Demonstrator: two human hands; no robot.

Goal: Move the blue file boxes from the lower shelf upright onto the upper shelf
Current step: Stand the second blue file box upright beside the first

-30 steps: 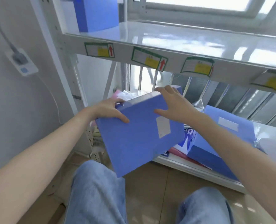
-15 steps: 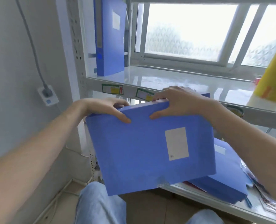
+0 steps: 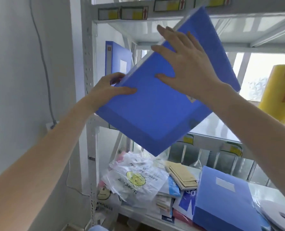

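I hold a blue file box (image 3: 156, 114) tilted in the air in front of the upper shelf (image 3: 221, 130). My left hand (image 3: 108, 88) grips its lower left corner, thumb on the face. My right hand (image 3: 186, 65) lies flat on the box's face with fingers spread over its upper edge. Another blue file box (image 3: 117, 58) stands upright at the far left of the upper shelf. A third blue file box (image 3: 221, 199) lies flat on the lower shelf (image 3: 138, 214) at the right.
The lower shelf also carries plastic bags (image 3: 135, 179), notebooks (image 3: 181, 177), papers and a white tape roll (image 3: 278, 212). A yellow roll (image 3: 276, 95) stands at the right of the upper shelf. A higher shelf board (image 3: 155, 12) with labels runs overhead. A grey wall (image 3: 21, 64) is at the left.
Both hands have lifted the box from the level of the upper shelf's front edge to above it and turned it clockwise onto a corner. My right hand went from gripping the edge to lying flat.
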